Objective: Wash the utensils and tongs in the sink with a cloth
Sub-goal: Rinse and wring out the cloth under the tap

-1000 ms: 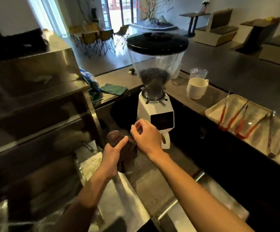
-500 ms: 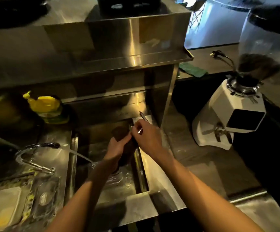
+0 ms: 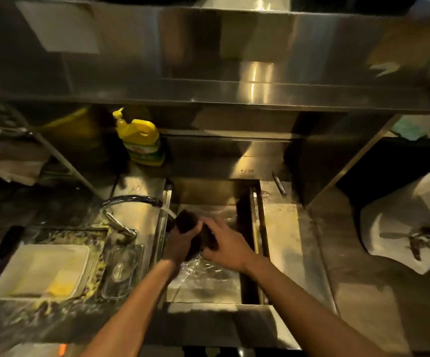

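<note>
Dark brown and bunched, the cloth [image 3: 186,222] sits between both hands over the sink [image 3: 208,191]. The left hand [image 3: 180,242] grips its upper end under the stream [image 3: 168,212], and the right hand [image 3: 225,247] curls round the lower end. Whether a utensil is wrapped inside I cannot tell, and no tongs show.

The likely trouble is water glancing off the cloth and spraying over the rim, or slick fingers dropping whatever is wrapped.

The steel surface [image 3: 280,240] right of the hands looks wet, and a slim metal piece [image 3: 278,186] lies beyond them. To the left are the faucet [image 3: 131,199], a clear tub [image 3: 121,269] and a pale tray [image 3: 41,269]. A yellow soap bottle [image 3: 140,140] stands beyond the hands, and a white grinder [image 3: 401,228] is far to the right.
</note>
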Tool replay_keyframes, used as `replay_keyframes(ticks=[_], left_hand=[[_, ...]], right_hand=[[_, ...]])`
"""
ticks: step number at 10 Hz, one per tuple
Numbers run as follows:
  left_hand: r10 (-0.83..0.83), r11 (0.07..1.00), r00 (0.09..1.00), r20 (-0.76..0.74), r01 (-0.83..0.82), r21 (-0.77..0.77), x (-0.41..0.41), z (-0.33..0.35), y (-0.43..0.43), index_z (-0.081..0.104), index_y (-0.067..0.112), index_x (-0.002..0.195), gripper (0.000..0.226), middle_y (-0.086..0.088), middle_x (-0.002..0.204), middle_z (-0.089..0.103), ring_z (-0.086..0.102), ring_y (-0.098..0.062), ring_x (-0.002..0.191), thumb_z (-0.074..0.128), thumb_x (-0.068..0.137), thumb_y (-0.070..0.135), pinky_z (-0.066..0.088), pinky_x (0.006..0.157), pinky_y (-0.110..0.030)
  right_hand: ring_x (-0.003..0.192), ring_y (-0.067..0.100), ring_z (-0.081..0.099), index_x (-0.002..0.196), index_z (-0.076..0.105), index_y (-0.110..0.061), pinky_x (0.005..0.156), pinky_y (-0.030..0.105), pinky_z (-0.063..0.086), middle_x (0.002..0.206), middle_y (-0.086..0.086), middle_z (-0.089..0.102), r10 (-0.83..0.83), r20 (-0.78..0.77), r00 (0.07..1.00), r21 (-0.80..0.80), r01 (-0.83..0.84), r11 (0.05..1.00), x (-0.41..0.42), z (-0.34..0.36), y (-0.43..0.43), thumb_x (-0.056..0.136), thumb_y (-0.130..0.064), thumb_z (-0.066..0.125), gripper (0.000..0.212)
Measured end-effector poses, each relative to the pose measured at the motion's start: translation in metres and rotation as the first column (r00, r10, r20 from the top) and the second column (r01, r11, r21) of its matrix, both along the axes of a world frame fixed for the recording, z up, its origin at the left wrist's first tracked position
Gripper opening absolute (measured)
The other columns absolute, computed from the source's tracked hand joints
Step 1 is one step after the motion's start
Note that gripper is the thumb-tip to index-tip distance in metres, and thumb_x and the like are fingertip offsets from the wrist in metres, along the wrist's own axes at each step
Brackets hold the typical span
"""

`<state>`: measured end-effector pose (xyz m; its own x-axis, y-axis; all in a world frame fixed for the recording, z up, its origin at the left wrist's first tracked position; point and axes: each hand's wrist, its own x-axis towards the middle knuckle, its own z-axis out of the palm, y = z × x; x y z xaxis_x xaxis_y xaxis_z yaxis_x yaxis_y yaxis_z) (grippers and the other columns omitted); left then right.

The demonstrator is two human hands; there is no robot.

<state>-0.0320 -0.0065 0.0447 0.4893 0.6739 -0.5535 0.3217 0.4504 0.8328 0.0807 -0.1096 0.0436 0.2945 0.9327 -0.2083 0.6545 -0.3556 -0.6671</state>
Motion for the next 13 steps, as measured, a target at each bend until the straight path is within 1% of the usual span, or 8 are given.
replay_keyframes(ticks=[2, 5, 8, 9, 10, 11, 12, 13], left_hand=[[0.033, 0.985, 0.999, 0.014, -0.031, -0.172, -0.030, -0.017, 0.029, 0.064, 0.017, 0.096, 0.010, -0.018, 0.108, 0.071, 0.064, -0.016, 0.084, 0.057, 0.095, 0.025, 0.050, 0.072, -0.027], [0.104, 0.945, 0.990, -0.093, -0.128, -0.302, -0.072, -0.048, 0.079, 0.069, 0.013, 0.104, 0.034, -0.005, 0.080, 0.075, 0.068, -0.025, 0.081, 0.058, 0.089, 0.041, 0.052, 0.078, -0.035], [0.100, 0.995, 0.984, -0.148, -0.100, 0.009, -0.088, -0.040, 0.066, 0.075, 0.004, 0.099, 0.044, -0.015, 0.099, 0.076, 0.071, -0.030, 0.097, 0.079, 0.077, 0.042, 0.056, 0.092, -0.045], [0.135, 0.991, 0.986, -0.095, -0.134, 0.015, -0.090, -0.037, 0.059, 0.070, 0.003, 0.112, 0.040, -0.013, 0.106, 0.073, 0.069, -0.024, 0.100, 0.073, 0.086, 0.033, 0.059, 0.081, -0.034], [0.248, 0.968, 0.967, -0.057, -0.246, 0.049, -0.092, -0.032, 0.055, 0.064, 0.000, 0.115, 0.031, -0.014, 0.110, 0.069, 0.068, -0.026, 0.102, 0.061, 0.096, 0.025, 0.059, 0.072, -0.030], [0.326, 0.942, 0.942, -0.085, -0.316, 0.110, -0.104, -0.033, 0.059, 0.063, 0.001, 0.114, 0.025, -0.016, 0.109, 0.068, 0.067, -0.030, 0.101, 0.054, 0.099, 0.020, 0.054, 0.068, -0.028], [0.304, 0.945, 0.947, -0.108, -0.285, 0.163, -0.116, -0.035, 0.072, 0.063, 0.001, 0.111, 0.019, -0.019, 0.106, 0.070, 0.069, -0.027, 0.094, 0.052, 0.099, 0.011, 0.053, 0.064, -0.025], [0.287, 0.948, 0.950, -0.120, -0.263, 0.182, -0.123, -0.037, 0.090, 0.065, 0.003, 0.102, 0.015, -0.019, 0.102, 0.071, 0.071, -0.026, 0.086, 0.050, 0.098, 0.006, 0.052, 0.067, -0.031]], right_hand=[[0.126, 0.019, 0.053, 0.154, 0.009, -0.043, 0.099, 0.040, 0.052, 0.147, -0.004, 0.043, 0.008, -0.107, 0.994, -0.035, -0.012, 0.999, -0.046, -0.029, 0.041, 0.077, -0.039, 0.082, 0.106], [0.120, 0.028, 0.058, 0.147, -0.018, -0.057, 0.097, 0.043, 0.052, 0.148, 0.005, 0.043, 0.058, 0.011, 0.998, -0.087, -0.057, 0.995, -0.081, -0.047, 0.079, 0.086, -0.035, 0.075, 0.114], [0.126, 0.025, 0.054, 0.155, 0.020, -0.036, 0.106, 0.038, 0.044, 0.144, 0.002, 0.049, 0.134, 0.140, 0.981, -0.025, -0.132, 0.991, -0.069, -0.045, 0.072, 0.090, -0.027, 0.069, 0.082], [0.119, 0.020, 0.059, 0.148, 0.039, -0.029, 0.097, 0.030, 0.048, 0.134, -0.002, 0.057, 0.079, 0.121, 0.990, 0.042, -0.085, 0.996, -0.069, -0.051, 0.073, 0.088, -0.027, 0.069, 0.068], [0.110, 0.016, 0.063, 0.135, 0.051, -0.023, 0.084, 0.009, 0.046, 0.121, -0.006, 0.062, -0.119, -0.189, 0.975, 0.155, 0.149, 0.977, -0.079, -0.054, 0.068, 0.084, -0.027, 0.072, 0.056], [0.115, 0.022, 0.059, 0.137, 0.047, -0.019, 0.092, 0.021, 0.046, 0.125, 0.002, 0.060, -0.203, -0.344, 0.917, 0.091, 0.248, 0.964, -0.090, -0.054, 0.074, 0.090, -0.014, 0.068, 0.051], [0.106, 0.022, 0.057, 0.116, 0.044, -0.046, 0.088, 0.021, 0.044, 0.114, 0.001, 0.056, -0.269, -0.318, 0.909, -0.014, 0.279, 0.960, -0.093, -0.058, 0.091, 0.094, -0.018, 0.064, 0.041], [0.082, 0.022, 0.069, 0.106, 0.057, -0.021, 0.070, 0.028, 0.059, 0.093, 0.009, 0.068, -0.297, -0.496, 0.816, 0.096, 0.392, 0.915, -0.100, -0.060, 0.114, 0.105, -0.017, 0.045, 0.012]])
